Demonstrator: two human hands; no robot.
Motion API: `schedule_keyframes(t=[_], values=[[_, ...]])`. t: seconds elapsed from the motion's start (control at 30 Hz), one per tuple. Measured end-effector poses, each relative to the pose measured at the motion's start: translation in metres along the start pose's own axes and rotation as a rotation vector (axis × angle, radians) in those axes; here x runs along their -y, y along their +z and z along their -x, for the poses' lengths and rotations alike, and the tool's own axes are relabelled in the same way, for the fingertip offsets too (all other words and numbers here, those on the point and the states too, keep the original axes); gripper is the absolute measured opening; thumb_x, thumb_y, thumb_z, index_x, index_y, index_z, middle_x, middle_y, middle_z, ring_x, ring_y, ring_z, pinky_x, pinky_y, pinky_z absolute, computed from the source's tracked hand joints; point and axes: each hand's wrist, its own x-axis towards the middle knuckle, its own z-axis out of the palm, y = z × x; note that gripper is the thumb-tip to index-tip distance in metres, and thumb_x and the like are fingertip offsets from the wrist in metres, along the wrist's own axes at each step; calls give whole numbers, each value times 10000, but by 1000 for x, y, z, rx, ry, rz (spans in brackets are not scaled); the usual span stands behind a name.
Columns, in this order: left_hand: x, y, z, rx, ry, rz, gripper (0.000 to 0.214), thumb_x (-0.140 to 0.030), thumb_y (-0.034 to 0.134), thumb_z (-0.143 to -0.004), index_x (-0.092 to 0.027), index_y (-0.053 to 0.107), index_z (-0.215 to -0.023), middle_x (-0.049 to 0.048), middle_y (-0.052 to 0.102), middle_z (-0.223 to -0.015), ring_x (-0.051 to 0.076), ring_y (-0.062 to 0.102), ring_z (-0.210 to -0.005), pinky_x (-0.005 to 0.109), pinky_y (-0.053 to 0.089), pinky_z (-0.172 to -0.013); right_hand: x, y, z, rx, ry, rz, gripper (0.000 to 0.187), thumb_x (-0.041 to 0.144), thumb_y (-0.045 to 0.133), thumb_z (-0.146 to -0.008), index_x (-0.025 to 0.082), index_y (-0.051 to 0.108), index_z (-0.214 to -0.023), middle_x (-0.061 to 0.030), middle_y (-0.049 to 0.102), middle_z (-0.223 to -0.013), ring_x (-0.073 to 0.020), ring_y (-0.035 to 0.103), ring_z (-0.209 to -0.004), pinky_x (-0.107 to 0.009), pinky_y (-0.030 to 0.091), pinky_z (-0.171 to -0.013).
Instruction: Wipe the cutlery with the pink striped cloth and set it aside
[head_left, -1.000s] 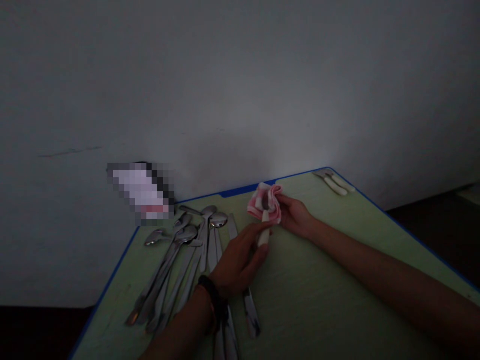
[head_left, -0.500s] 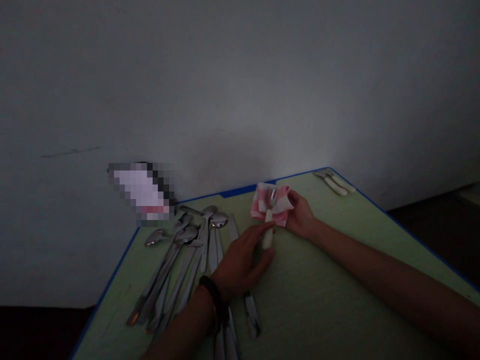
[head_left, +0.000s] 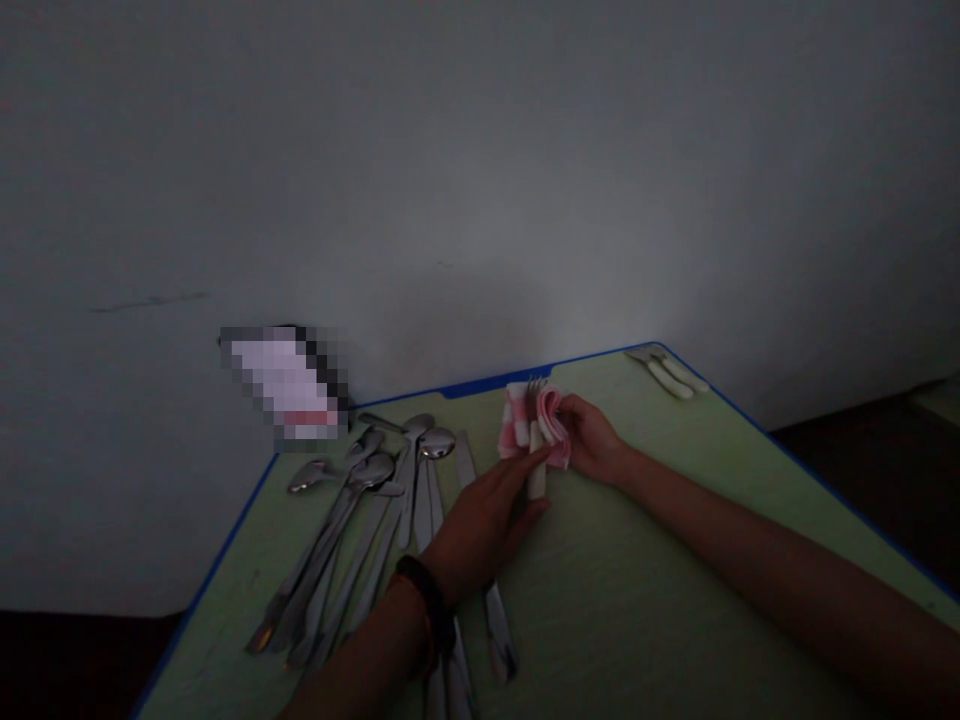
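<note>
Cloth [head_left: 553,428] curled again beside fork [head_left: 535,436], left forearm [head_left: 367,645] hiding cutlery [head_left: 373,468], perhaps a phone [head_left: 276,382]

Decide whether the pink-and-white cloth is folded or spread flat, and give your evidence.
Folded over, not spread flat: the cloth curls back in a loop between the fork and the right hand.

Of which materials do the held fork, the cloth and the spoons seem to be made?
Fork: thin grey tines, probably metal; pale handle, smooth and opaque, perhaps plastic.
Cloth: matte fabric, since it folds and curls softly; fibre unclear.
Spoons: polished metal, likely steel, by their bright reflections.
</note>
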Motion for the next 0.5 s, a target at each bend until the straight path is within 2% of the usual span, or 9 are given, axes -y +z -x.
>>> schedule_keyframes(t=[0.27, 0.37, 0.5], values=[[4, 2, -3, -15, -98, 113, 538, -208, 580, -789, -292, 424, -1296, 30, 532, -1285, 203, 495, -1163, 381, 379, -1003, -2, 2, 1, -8, 15, -36, 143, 187, 471, -677, 154, 607, -710, -13, 641, -615, -167, 604, -612, -326, 493, -738], [4, 2, -3, -38, -126, 174, 532, -176, 577, -771, -287, 445, -1274, 27, 559, -1245, 196, 529, -1114, 359, 408, -967, 0, 4, 2, 6, -10, -76, 163, 219, 455, -728, 163, 608, -742, -24, 657, -653, -191, 622, -691, -353, 490, -761], [4, 1, -3, -46, -138, 232, 453, -221, 545, -810, -268, 459, -1252, 28, 621, -1130, 179, 585, -1000, 335, 447, -901, 5, 6, 2, 53, -48, -141, 254, 347, 415, -805, 177, 603, -805, -50, 682, -770, -227, 622, -810, -400, 480, -800]])
